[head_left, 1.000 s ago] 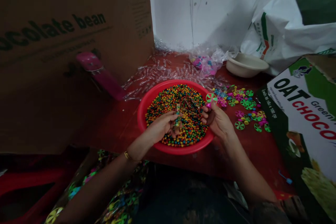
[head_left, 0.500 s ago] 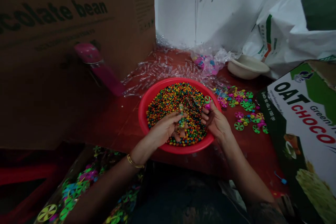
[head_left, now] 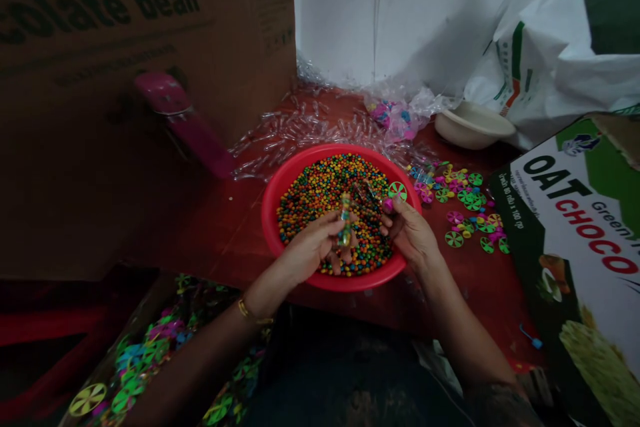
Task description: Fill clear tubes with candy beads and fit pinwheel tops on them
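My left hand (head_left: 313,248) pinches a small clear plastic tube (head_left: 345,219) with coloured candy beans inside, held upright above the red basin (head_left: 271,220). Loose candy beans (head_left: 320,187) in several colours fill this basin. Over its right side, my right hand (head_left: 411,230) is closed on a pink cap (head_left: 389,205) with a green spoked wheel (head_left: 397,191) on it. Between my hands, a dark see-through object (head_left: 367,193) lies on the beans; I cannot make out what it is.
Empty clear tubes (head_left: 285,137) lie behind the basin. Right of it are loose wheel caps (head_left: 470,200), a cream bowl (head_left: 474,127) and an oat choco box (head_left: 565,213). A large carton (head_left: 240,80) with a pink handled object (head_left: 185,123) stands left. Finished-looking wheel pieces (head_left: 150,347) fill a container below.
My right hand has shifted slightly, and the green wheel now faces me more fully. The tube stays in my left hand. The whole view has tilted down a little.
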`<state>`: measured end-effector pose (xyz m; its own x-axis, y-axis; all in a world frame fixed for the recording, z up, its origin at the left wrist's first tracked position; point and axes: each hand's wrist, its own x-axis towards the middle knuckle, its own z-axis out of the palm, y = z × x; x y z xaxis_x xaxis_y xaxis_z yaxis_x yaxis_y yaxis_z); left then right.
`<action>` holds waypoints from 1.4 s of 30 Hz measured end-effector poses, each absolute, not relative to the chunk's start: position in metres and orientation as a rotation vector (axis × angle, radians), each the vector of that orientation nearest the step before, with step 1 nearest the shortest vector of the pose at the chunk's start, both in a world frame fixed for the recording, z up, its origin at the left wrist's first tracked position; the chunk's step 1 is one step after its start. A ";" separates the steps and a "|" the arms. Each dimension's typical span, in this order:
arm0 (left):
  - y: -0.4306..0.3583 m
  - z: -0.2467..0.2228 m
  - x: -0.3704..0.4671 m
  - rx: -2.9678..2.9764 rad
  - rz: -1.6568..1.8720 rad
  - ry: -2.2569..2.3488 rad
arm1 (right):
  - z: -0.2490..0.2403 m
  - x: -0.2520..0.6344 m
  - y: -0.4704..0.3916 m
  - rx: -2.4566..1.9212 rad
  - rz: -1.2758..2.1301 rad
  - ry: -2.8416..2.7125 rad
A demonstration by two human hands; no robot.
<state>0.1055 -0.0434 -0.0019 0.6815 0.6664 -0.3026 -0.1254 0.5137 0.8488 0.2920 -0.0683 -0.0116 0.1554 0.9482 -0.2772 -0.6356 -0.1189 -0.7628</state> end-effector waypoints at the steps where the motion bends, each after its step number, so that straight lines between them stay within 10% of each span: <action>1: -0.044 -0.003 0.106 1.002 0.543 0.724 | -0.012 0.292 -0.068 -0.958 1.405 -0.436; 21: -0.069 0.028 0.051 2.467 1.179 1.456 | -0.015 0.291 -0.074 -1.017 1.363 -0.561; 25: -0.072 0.007 0.017 2.716 0.685 1.667 | -0.015 0.292 -0.076 -1.015 1.373 -0.586; 42: -0.074 -0.006 0.006 2.216 0.730 1.370 | -0.017 0.292 -0.078 -0.982 1.367 -0.604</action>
<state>0.0059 -0.0743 -0.0055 0.3725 0.9046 0.2074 0.6768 -0.4177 0.6062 0.2922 -0.0781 -0.0166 0.1507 0.9720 -0.1804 -0.5206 -0.0771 -0.8503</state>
